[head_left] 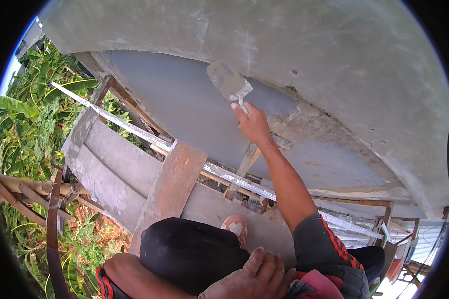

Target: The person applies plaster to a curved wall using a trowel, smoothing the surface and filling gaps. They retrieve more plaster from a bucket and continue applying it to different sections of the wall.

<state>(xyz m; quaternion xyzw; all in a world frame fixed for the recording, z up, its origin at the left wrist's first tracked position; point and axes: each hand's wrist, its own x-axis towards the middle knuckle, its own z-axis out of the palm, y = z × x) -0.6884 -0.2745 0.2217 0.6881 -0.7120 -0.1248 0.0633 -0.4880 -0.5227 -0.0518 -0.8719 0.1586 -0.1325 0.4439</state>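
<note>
My right hand [253,121] reaches far forward, its fingers closed round the handle of a trowel [229,80]. The broad trowel blade is smeared with grey mortar and lies at the lower edge of a grey plastered wall [334,55]; whether it touches the surface I cannot tell. Below that edge is a smooth bluish-grey surface [174,94], with a rough mortar patch [317,124] to the right of my hand. My left hand [252,279] rests near my body, fingers stretched out over dark and red cloth [317,284], holding nothing I can see.
Grey planks [117,169] form a platform under me, crossed by a brown board [172,184]. A long white-spattered bar [224,174] runs across it. A foot in a pink sandal [236,226] stands on the planks. Bamboo poles [30,185] and leafy plants [30,109] lie left.
</note>
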